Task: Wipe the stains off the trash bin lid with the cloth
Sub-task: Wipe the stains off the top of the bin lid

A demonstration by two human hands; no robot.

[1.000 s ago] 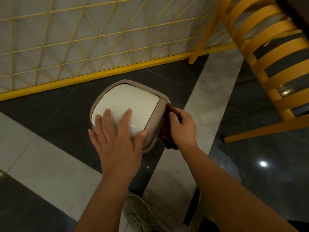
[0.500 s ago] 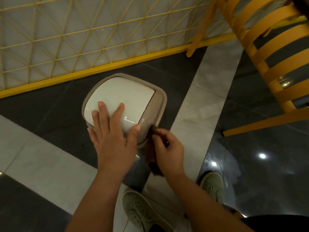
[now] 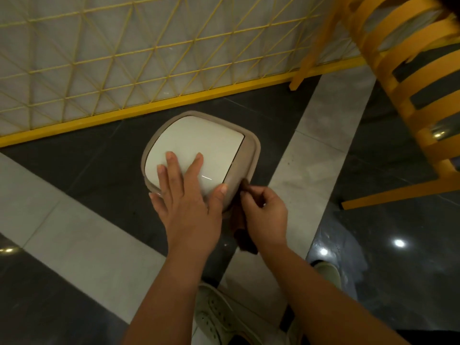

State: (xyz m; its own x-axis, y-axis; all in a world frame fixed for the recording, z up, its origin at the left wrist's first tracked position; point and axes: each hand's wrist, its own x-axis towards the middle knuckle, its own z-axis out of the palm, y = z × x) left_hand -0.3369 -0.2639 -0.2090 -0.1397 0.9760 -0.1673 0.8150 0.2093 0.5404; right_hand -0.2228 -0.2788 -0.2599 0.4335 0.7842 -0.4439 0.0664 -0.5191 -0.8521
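Observation:
The trash bin lid is a white flap in a beige rounded frame, seen from above on the dark floor. My left hand lies flat on the near part of the white flap, fingers spread, thumb on the beige rim. My right hand is closed on a dark brown cloth and presses it against the lid's near right corner. Most of the cloth is hidden under that hand; a fold hangs below it.
A yellow wire-mesh fence with a yellow base rail runs behind the bin. A yellow slatted chair stands at the right. My white shoes are below the bin. The floor has dark and light grey tiles.
My right hand slid the cloth from the lid's right side down to its near right corner. My left hand stayed flat on the flap. The camera view shifted, so the bin sits nearer the centre.

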